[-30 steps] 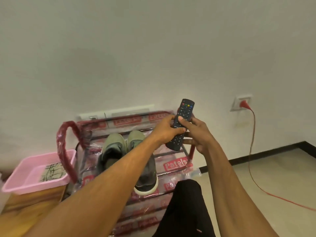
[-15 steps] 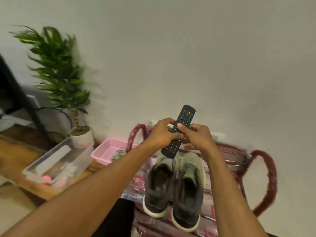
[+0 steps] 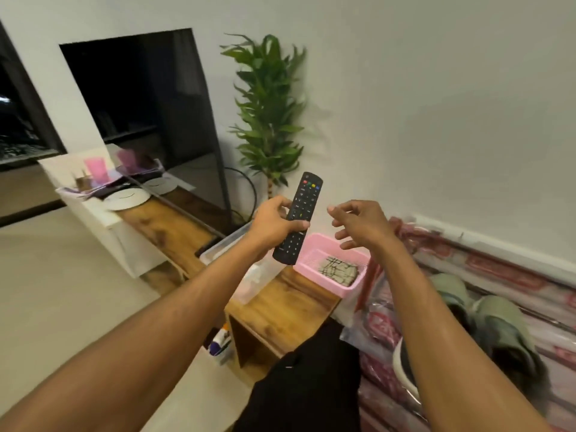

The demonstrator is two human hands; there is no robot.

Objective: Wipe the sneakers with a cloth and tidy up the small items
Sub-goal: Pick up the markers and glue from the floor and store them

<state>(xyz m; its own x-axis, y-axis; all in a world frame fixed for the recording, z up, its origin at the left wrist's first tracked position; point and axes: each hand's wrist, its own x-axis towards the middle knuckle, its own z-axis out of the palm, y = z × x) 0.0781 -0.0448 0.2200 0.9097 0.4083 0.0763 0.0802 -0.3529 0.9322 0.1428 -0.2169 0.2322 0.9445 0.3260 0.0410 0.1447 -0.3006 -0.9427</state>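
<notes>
A low wooden bench (image 3: 280, 304) stands just left of a plastic-wrapped rack (image 3: 498, 266) bearing a pair of grey-green fabric sneakers (image 3: 495, 319), and a pink plastic basket (image 3: 307, 255) sits at the bench's right end. Above that end the left hand (image 3: 274, 222) grips a long black remote control (image 3: 300, 213) round its middle, while the right hand (image 3: 361, 222) hovers beside it, loosely spread, holding nothing. A checked grey cloth (image 3: 338, 269) lies in the basket.
</notes>
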